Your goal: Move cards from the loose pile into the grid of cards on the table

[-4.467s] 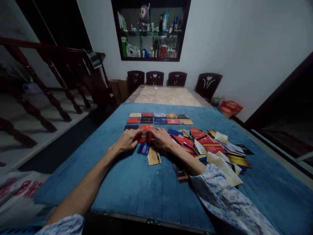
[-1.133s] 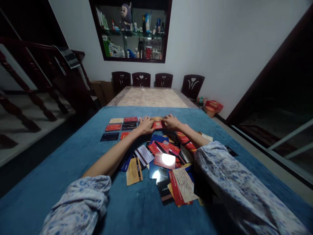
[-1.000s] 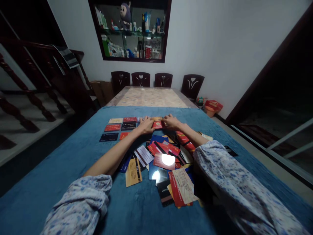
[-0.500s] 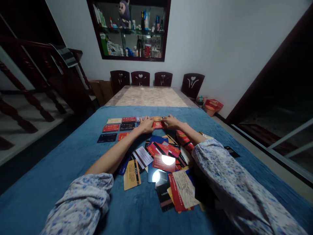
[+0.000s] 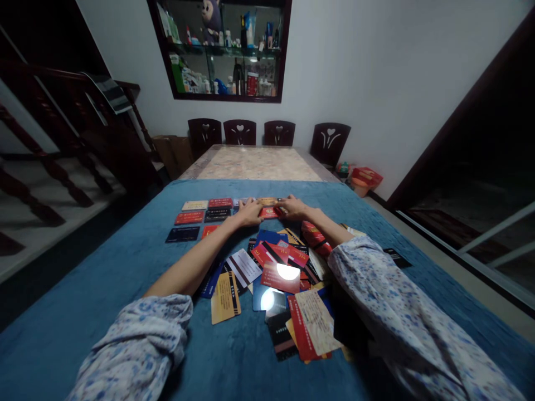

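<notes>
A red card [image 5: 270, 213] lies between my two hands at the far part of the blue cloth, just below a gold card [image 5: 266, 201]. My left hand [image 5: 249, 213] has its fingers closed at the red card's left edge. At the right edge, the fingers of my right hand [image 5: 291, 208] pinch it, partly covering it. Left of my hands, several cards are laid in rows, among them a dark blue card [image 5: 183, 234] and a black card [image 5: 218, 214]. My left hand partly hides the cards beside it. Closer to me is a loose, overlapping pile of cards [image 5: 281, 277].
The blue cloth [image 5: 112, 278] covers the near part of the long table [image 5: 254, 161]. Under my right forearm is a red packet [image 5: 314, 238]. A black card [image 5: 396, 258] lies far right. Several dark chairs [image 5: 279, 133] stand at the table's far end.
</notes>
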A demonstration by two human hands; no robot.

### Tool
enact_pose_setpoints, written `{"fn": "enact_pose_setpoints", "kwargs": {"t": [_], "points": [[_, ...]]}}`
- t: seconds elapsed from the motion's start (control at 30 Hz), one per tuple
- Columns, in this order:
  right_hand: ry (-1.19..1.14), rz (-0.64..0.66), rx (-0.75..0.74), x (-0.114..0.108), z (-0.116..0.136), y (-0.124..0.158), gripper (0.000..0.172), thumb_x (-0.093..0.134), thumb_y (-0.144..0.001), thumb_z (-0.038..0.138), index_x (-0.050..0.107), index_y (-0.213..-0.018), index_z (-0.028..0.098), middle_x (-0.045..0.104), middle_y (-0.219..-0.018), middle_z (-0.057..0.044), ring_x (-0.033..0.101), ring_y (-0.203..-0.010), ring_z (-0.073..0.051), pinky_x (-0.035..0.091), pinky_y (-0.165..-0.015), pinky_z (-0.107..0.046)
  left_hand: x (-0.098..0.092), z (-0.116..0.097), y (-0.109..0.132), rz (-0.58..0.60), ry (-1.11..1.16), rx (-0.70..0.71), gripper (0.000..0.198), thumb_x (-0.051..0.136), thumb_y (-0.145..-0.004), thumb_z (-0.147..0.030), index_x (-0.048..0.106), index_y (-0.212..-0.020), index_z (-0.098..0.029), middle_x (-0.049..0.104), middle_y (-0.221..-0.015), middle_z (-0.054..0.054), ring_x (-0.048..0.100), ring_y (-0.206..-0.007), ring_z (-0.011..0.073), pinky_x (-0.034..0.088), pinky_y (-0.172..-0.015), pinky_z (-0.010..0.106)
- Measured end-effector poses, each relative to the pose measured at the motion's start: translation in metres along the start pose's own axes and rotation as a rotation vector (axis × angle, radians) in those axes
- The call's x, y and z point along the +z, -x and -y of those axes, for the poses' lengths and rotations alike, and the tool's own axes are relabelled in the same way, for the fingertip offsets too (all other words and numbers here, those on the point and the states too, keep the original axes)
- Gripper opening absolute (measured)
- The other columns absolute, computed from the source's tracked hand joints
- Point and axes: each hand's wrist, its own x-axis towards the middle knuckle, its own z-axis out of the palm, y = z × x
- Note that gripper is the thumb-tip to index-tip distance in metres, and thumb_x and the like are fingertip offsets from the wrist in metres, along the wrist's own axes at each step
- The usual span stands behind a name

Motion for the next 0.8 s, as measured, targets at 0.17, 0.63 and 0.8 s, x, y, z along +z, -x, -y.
{"fn": "enact_pose_setpoints", "kwargs": {"t": [0.17, 0.63, 0.8], "points": [[0.005, 0.005, -0.015, 0.0, 0.0, -0.001, 0.05, 0.065, -0.083, 0.037, 0.063, -0.132, 0.028, 0.062, -0.134, -0.008, 0.052, -0.118, -0.03, 0.041, -0.092, -0.037, -0.001, -0.001, 0.001, 0.007, 0.006, 0.007, 0.032, 0.055, -0.087, -0.027, 0.064, -0.117, -0.02, 0.058, -0.132, 0.016, 0.042, -0.128, 0.037, 0.034, -0.103, 0.063], [-0.031, -0.074, -0.014, -0.009, 0.004, 0.014, 0.045, 0.058, -0.089, 0.04, 0.066, -0.13, 0.025, 0.065, -0.127, -0.011, 0.053, -0.114, -0.03, 0.04, -0.085, -0.034, -0.003, 0.001, 0.02, -0.154, -0.008, 0.077, 0.039, 0.051, -0.089, -0.023, 0.061, -0.126, -0.019, 0.058, -0.134, 0.017, 0.044, -0.127, 0.0361, 0.034, -0.102, 0.062], [-0.051, -0.144, -0.067, -0.008, 0.002, 0.022, 0.042, 0.061, -0.087, 0.037, 0.07, -0.125, 0.022, 0.067, -0.123, -0.012, 0.053, -0.111, -0.03, 0.039, -0.083, -0.033, 0.0, 0.003, 0.035, -0.237, -0.001, 0.123, 0.035, 0.051, -0.09, -0.021, 0.063, -0.122, -0.02, 0.06, -0.13, 0.015, 0.044, -0.126, 0.0343, 0.034, -0.101, 0.06]]}}
